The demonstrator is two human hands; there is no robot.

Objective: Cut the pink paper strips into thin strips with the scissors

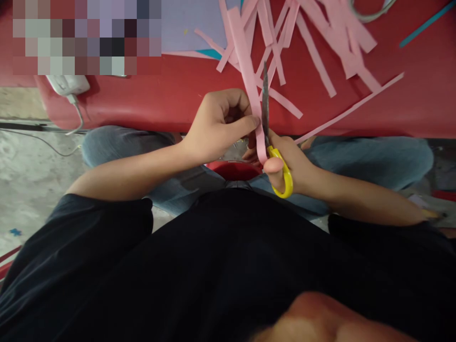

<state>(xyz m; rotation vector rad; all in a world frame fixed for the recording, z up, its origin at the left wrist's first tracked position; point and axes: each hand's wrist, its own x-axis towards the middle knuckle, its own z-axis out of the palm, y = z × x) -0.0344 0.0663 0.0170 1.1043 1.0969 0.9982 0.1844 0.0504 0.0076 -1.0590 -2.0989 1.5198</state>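
My left hand point(223, 126) pinches a long pink strip point(245, 66) between thumb and fingers. The strip's far end reaches up over the red surface, and its near end curls down by my right thumb. In my right hand point(290, 156) is a pair of scissors point(285, 183) with yellow handles, my thumb through one loop. The blades point away from me, just right of the strip; whether they touch it I cannot tell. Part of my right hand's fingers is hidden behind the strip and scissors.
Several loose pink strips point(317, 57) lie across the red surface point(153, 99). Lilac sheets point(195, 26) are at the back, with a roll of tape point(372, 16) and a blue strip point(427, 23) at the right. A white plug point(69, 85) with a cable sits at the left.
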